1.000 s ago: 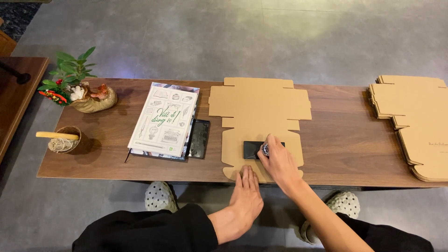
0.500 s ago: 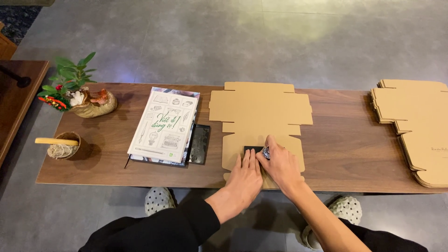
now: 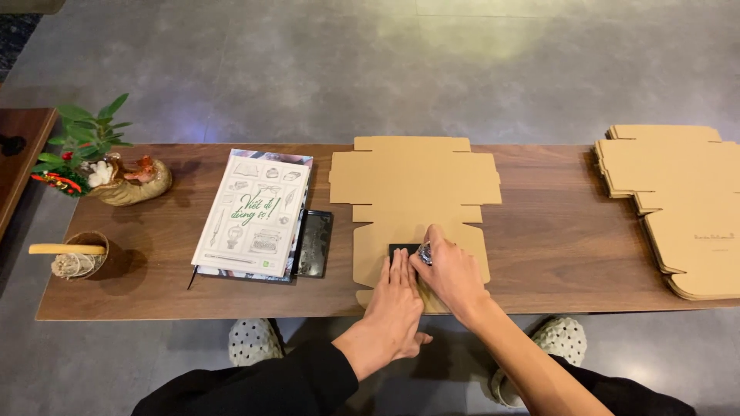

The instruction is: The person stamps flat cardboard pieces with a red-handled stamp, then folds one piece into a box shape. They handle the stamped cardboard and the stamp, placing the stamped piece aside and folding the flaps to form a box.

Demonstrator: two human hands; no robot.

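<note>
A: Cardboard blank (image 3: 416, 181), unfolded, flat on the counter (image 3: 539, 254) at centre frame, near flap over the front edge. Where on it?

B: Lower middle panel. Small black pad (image 3: 402, 249) lying there, both hands on or at it.

A: Left hand (image 3: 395, 296)?

B: Spread flat, fingers (image 3: 399, 266) straight and close together, tips touching the pad. Holding nothing, just pressing down.

A: Right hand (image 3: 451, 277)?

B: Fingers (image 3: 433, 235) pinched narrow around a small shiny piece (image 3: 425, 254), set at the pad's right edge. Hard to tell what kind of piece.

A: Step in hand, then?

B: By the look of it, working the shiny piece against the pad while pinning both to the cardboard.

A: Needs for any further move?

B: Probably a steady left palm, so neither pad nor blank slides, and a firm pinch on the right.

A: Anything else around?

B: Illustrated book (image 3: 254, 212) left of centre, dark flat slab (image 3: 314, 243) just beside it. Stack of blanks (image 3: 678, 200) far right, well apart. Potted plant (image 3: 85, 142) and small woven cup (image 3: 81, 258) far left.
</note>
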